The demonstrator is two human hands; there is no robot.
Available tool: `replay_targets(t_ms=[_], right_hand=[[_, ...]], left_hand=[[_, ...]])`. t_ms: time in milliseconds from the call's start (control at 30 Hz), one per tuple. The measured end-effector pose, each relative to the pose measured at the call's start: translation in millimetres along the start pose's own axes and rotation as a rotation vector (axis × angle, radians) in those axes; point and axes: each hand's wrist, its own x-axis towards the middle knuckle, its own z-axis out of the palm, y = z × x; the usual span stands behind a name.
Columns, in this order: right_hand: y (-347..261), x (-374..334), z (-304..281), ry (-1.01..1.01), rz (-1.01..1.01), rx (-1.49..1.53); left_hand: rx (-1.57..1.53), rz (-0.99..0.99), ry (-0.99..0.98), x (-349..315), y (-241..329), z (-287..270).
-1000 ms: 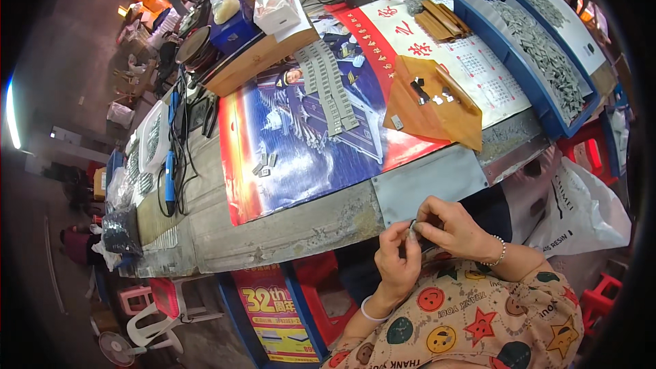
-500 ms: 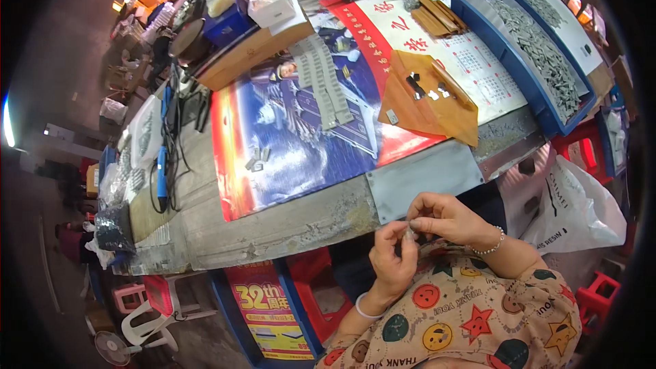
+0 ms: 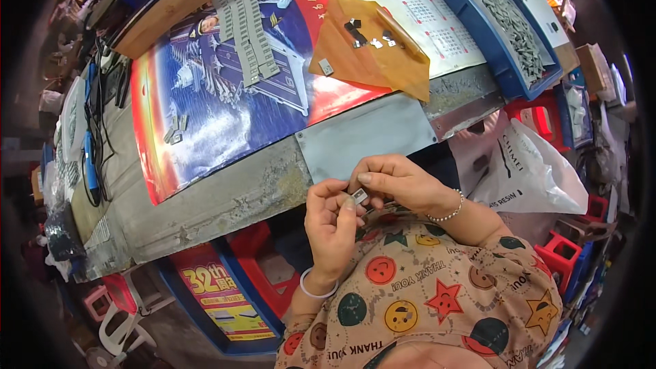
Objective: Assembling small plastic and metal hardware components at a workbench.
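Observation:
Both hands meet just below the near edge of the workbench [image 3: 225,198]. My left hand [image 3: 331,222] and my right hand [image 3: 398,181] pinch one small grey metal part [image 3: 359,196] between their fingertips. The left wrist wears a white band, the right wrist a bead bracelet. On the bench beyond lies an orange sheet [image 3: 372,51] with a few small dark and silver parts [image 3: 365,35] on it. Rows of small grey parts [image 3: 247,34] lie on a blue poster [image 3: 225,96].
A blue tray [image 3: 509,24] full of small grey pieces sits at the right end of the bench. A white plastic bag [image 3: 523,171] hangs at the right. Red stools [image 3: 540,119] stand behind it. Cables and a blue tool [image 3: 91,160] lie at the left end.
The view has tilted down and closer to the hands. Both hands stay together on the small part, fingers shifting slightly around it.

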Motion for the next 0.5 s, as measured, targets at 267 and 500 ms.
replay_targets(t_ms=[267, 500], right_hand=[[2.0, 1.5, 1.2, 0.025, -0.050, -0.153], [-1.2, 3.9, 1.4, 0.078, 0.010, -0.185]], left_hand=[[0.021, -0.019, -0.012, 1.1, -2.3, -2.5], [-0.026, -0.061, -0.029, 3.2, 0.5, -4.5]])
